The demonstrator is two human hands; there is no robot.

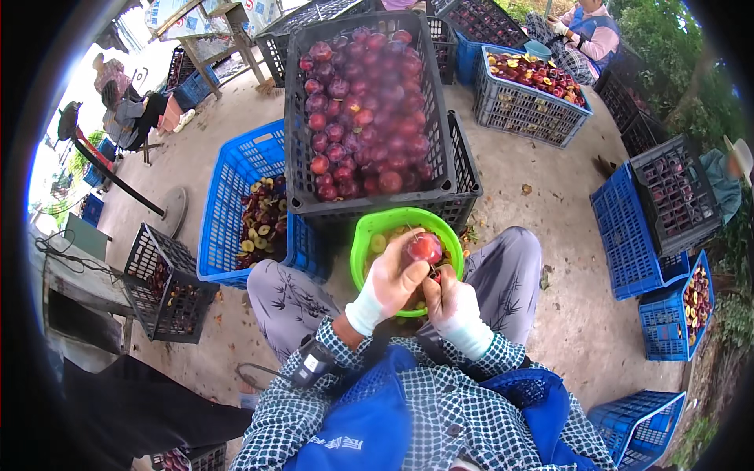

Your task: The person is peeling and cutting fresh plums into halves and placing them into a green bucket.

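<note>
My left hand (pixel 386 282), in a white glove with bare fingertips, holds a shiny red plum (pixel 425 247) above a bright green plastic basin (pixel 361 247). Close under the plum, my right hand (pixel 456 312), gloved the same way, pinches a small dark-and-red object (pixel 435 274). Its kind is hard to tell behind the fingers. Cut fruit pieces (pixel 378 242) lie in the basin, partly covered by my hands. Just beyond it, a black plastic crate (pixel 371 206) full of whole plums (pixel 359 118) rests on another black crate (pixel 468 171).
A blue crate (pixel 235 171) with halved plums stands at the left. Beyond it, a metal pole (pixel 118 176) leans from a round base. Another blue crate of cut fruit (pixel 524 112) stands ahead right. Stacked crates (pixel 624 229) line the right side. A seated person (pixel 589 38) works far right.
</note>
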